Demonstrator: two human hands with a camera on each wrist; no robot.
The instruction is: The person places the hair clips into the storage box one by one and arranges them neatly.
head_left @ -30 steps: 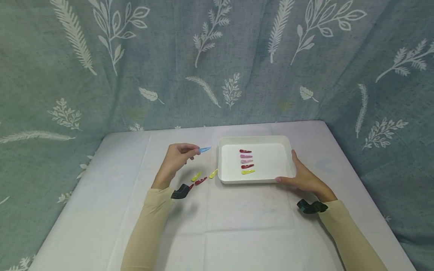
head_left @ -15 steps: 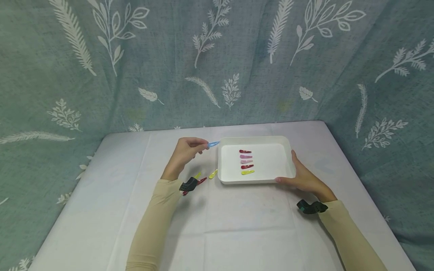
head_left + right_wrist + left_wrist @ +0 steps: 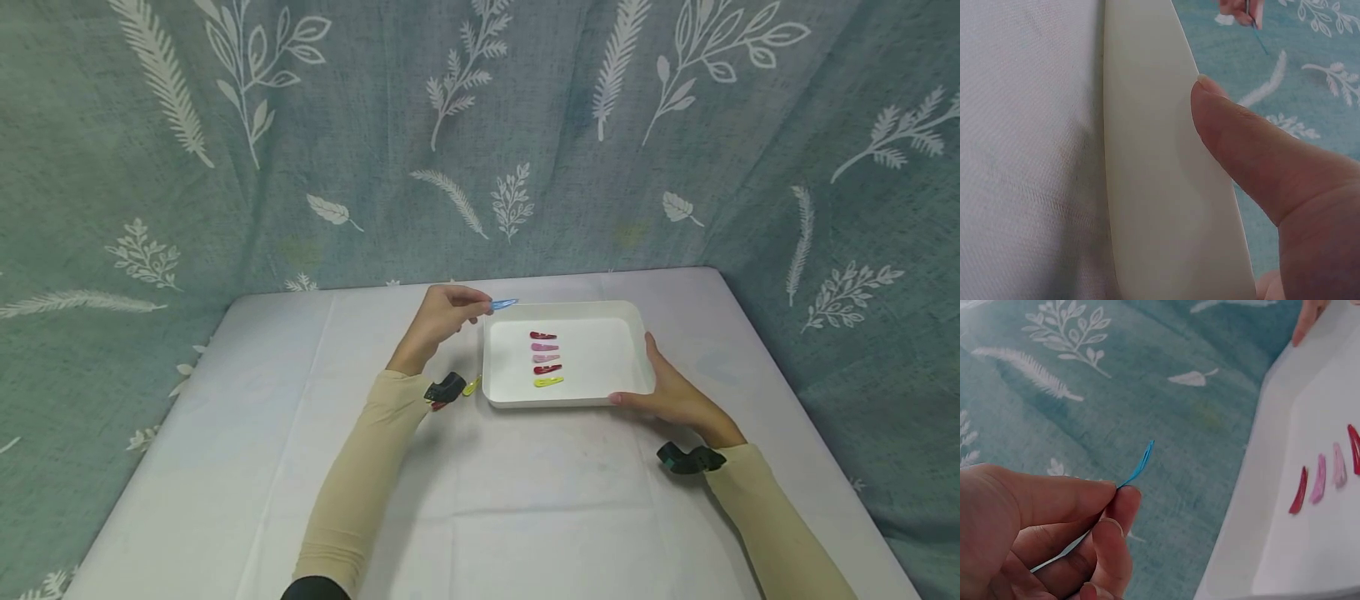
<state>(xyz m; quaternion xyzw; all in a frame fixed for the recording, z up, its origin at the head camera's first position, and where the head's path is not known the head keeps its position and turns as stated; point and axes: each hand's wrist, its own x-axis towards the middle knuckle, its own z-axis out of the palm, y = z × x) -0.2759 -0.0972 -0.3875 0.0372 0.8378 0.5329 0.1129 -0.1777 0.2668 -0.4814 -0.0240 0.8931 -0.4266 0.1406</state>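
Teal fabric with a pale leaf print (image 3: 360, 117) fills my background, back and both sides. Slim blue teardrop-shaped hair clip (image 3: 505, 304): pinched in the left hand (image 3: 444, 319) between thumb and fingertip, free end pointing away. Head feed puts it by the far left corner of the shallow white rectangular tray (image 3: 551, 403); on left wrist I see it in the air, off the tray, thin and nearly edge-on. Right hand (image 3: 678, 402) holds the tray's near right corner, thumb on the near wall, fingers along the right side. Inside, five clips in a column, far to near: dark red (image 3: 543, 336), pink (image 3: 544, 347), paler pink (image 3: 547, 358), dark red, yellow (image 3: 548, 381); crosswise, spaced apart. Outside, a yellow-green clip (image 3: 472, 386) sits just beside the tray's left wall; a bit of red clip (image 3: 438, 407) shows under the black wrist camera (image 3: 446, 387), mostly hidden, can't make out its outline. Surface: table under white cloth (image 3: 540, 508), faint creases, arm shadows. Beige sleeves (image 3: 360, 475) on both arms.
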